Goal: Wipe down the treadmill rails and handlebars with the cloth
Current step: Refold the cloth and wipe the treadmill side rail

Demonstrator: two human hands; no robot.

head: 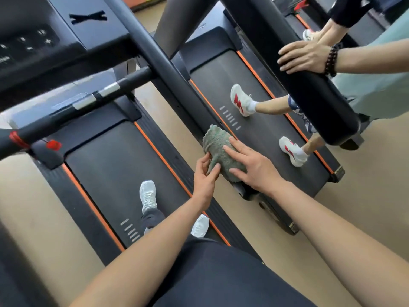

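Both on the cloth (218, 141): left hand (204, 180) pinches, right hand (256, 169) presses flat.

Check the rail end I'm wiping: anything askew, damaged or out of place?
Nothing looks damaged or spilled. The cloth lies bunched over the handrail end, left hand pinching its edge, right hand flat on it. Only oddity: another person's hand rests on the neighbouring rail.

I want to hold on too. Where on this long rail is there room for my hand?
The rail is bare between the cloth and the console. Its near end is crowded: the cloth covers it, the left hand pinches the cloth, the right hand presses on top. The neighbouring rail is bare below another person's hand.
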